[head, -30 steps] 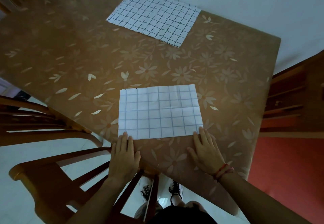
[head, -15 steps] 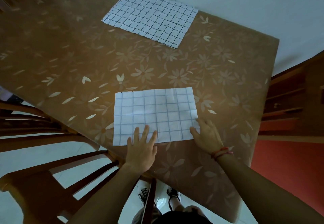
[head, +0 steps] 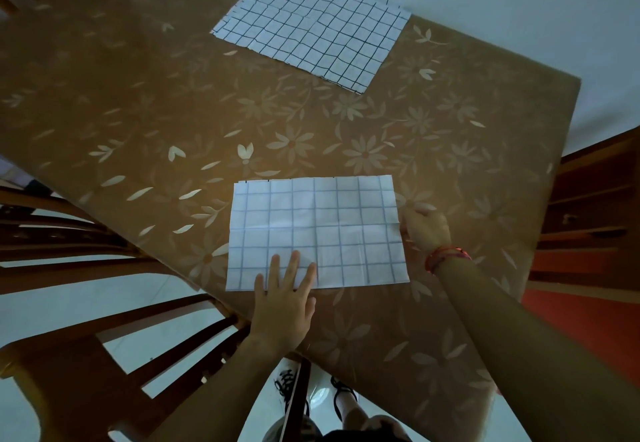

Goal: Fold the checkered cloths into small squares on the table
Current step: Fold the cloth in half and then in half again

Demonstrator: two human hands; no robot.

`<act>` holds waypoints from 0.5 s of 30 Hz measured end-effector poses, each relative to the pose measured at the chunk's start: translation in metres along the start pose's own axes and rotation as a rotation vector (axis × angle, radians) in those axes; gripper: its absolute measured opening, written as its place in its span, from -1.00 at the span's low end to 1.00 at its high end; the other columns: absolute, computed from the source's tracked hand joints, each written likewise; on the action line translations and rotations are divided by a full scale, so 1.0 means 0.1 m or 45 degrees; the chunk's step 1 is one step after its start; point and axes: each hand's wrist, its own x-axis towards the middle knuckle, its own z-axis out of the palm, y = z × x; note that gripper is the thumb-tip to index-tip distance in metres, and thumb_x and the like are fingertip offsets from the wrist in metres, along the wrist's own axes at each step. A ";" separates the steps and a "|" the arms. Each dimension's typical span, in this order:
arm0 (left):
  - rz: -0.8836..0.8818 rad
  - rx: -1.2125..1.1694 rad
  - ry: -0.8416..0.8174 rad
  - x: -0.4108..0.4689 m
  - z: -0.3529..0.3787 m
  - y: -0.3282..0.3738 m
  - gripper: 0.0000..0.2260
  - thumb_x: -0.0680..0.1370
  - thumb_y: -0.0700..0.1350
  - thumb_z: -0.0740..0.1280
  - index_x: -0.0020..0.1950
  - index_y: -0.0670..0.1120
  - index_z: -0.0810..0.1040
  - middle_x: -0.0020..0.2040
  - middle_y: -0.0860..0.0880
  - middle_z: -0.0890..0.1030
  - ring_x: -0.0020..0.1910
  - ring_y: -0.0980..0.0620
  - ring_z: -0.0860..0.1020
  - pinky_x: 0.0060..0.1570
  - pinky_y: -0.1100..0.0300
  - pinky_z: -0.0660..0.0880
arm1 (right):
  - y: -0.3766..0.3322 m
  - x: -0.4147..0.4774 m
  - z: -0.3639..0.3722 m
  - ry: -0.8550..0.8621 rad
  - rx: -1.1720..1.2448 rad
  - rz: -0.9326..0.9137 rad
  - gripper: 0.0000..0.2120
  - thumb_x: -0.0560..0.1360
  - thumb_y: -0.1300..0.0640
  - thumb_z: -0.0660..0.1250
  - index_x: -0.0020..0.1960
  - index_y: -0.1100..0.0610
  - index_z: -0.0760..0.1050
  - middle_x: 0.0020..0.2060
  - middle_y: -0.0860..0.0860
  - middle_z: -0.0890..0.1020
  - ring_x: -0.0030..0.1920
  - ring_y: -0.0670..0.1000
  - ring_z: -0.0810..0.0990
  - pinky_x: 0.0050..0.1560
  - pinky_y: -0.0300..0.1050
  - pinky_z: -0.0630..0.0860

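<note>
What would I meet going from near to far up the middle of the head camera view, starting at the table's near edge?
Left hand pressing flat on the near cloth → near cloth, faint grid → bare flowered table → far cloth, dark grid, lying flat by the far edge.

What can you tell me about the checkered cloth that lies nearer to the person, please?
The near cloth is a white rectangle with a faint blue-grey grid, thin and creased by old fold lines. It lies flat on the floral brown table, close to its near edge, its long side running left to right. The left hand presses flat on its near edge with spread fingers. The right hand touches the middle of its right edge.
</note>
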 end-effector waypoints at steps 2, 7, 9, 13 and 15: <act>-0.001 -0.006 0.005 0.00 0.00 0.00 -0.40 0.49 0.13 0.37 0.50 0.05 0.30 0.53 -0.13 0.24 0.48 -0.30 0.22 0.24 -0.33 0.36 | -0.04 0.00 0.01 -0.014 0.057 0.050 -0.79 0.36 -0.06 0.24 -0.18 0.05 0.56 -0.28 0.05 0.64 -0.24 0.09 0.60 -0.20 -0.04 0.57; -0.005 -0.006 0.014 0.00 0.02 -0.01 -0.47 0.55 0.15 0.19 0.51 0.06 0.27 0.54 -0.12 0.22 0.49 -0.29 0.20 0.24 -0.33 0.36 | -0.14 0.04 0.05 -0.056 0.131 0.149 -0.79 0.39 -0.02 0.31 -0.26 0.13 0.55 -0.49 0.06 0.58 -0.52 0.02 0.46 -0.45 -0.17 0.40; -0.017 -0.003 0.002 -0.01 0.02 -0.01 -0.47 0.55 0.17 0.05 0.51 0.07 0.26 0.54 -0.12 0.22 0.49 -0.29 0.19 0.25 -0.33 0.36 | -0.19 0.03 0.05 -0.070 0.214 0.203 -0.78 0.41 0.01 0.35 -0.35 0.12 0.51 -0.49 0.06 0.53 -0.52 0.02 0.45 -0.36 -0.12 0.49; -0.014 -0.013 -0.002 -0.01 0.00 -0.01 -0.46 0.55 0.17 0.02 0.52 0.07 0.26 0.55 -0.12 0.20 0.50 -0.29 0.17 0.26 -0.32 0.34 | -0.20 0.13 0.06 -0.155 0.261 0.190 -0.82 0.42 0.06 0.44 -0.14 0.19 0.59 -0.29 0.09 0.66 -0.30 0.09 0.65 -0.24 0.00 0.63; -0.008 -0.008 -0.002 -0.01 0.00 -0.02 -0.47 0.55 0.16 0.09 0.52 0.07 0.26 0.55 -0.12 0.19 0.50 -0.29 0.17 0.27 -0.32 0.34 | -0.20 0.19 0.08 -0.181 0.217 0.174 -0.74 0.40 0.08 0.49 -0.02 0.24 0.61 -0.17 0.13 0.69 -0.19 0.14 0.68 -0.12 0.08 0.65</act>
